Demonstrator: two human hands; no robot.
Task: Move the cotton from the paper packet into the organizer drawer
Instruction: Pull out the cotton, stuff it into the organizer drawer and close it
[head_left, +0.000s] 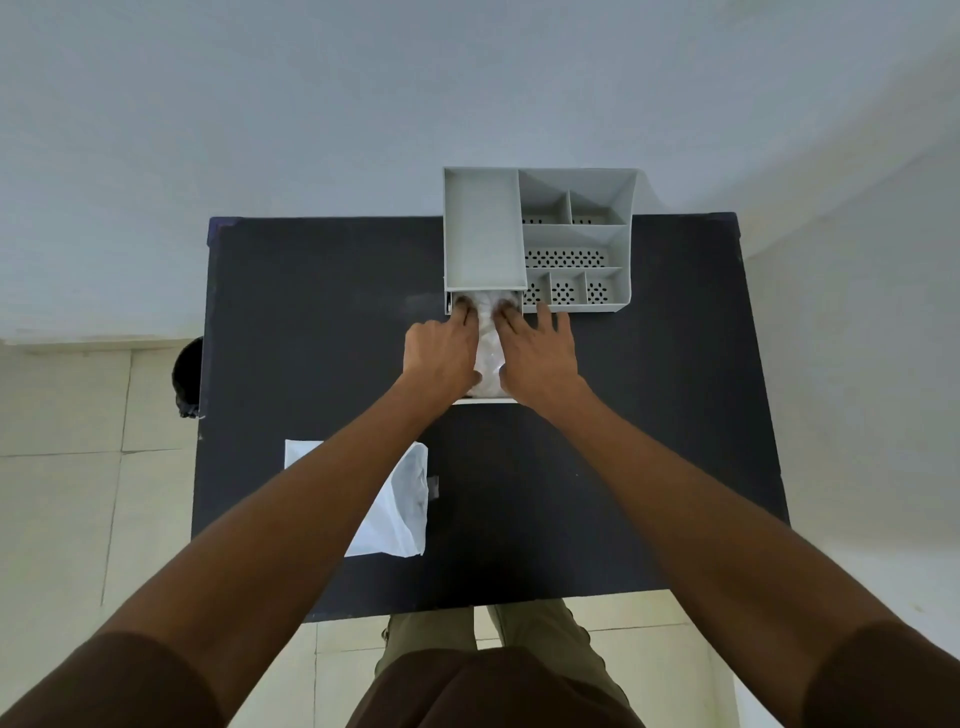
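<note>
Dark table (311, 312) against pale wall, both hands (441, 353) (540, 358) pressing cotton (488, 343) into open drawer (483, 400), fingers spread, packet (405, 499) near left, organizer (535, 239) at far edge.

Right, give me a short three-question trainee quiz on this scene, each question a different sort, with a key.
1. True or false: both hands, left hand and right hand, are on the cotton in the pulled-out drawer.
2. Multiple choice: the paper packet lies A) inside the organizer, B) on the table under the left forearm, C) on the floor.
3. Fill in: the organizer's perforated compartments look ____.

Key: 1 true; 2 B; 3 empty.
</note>
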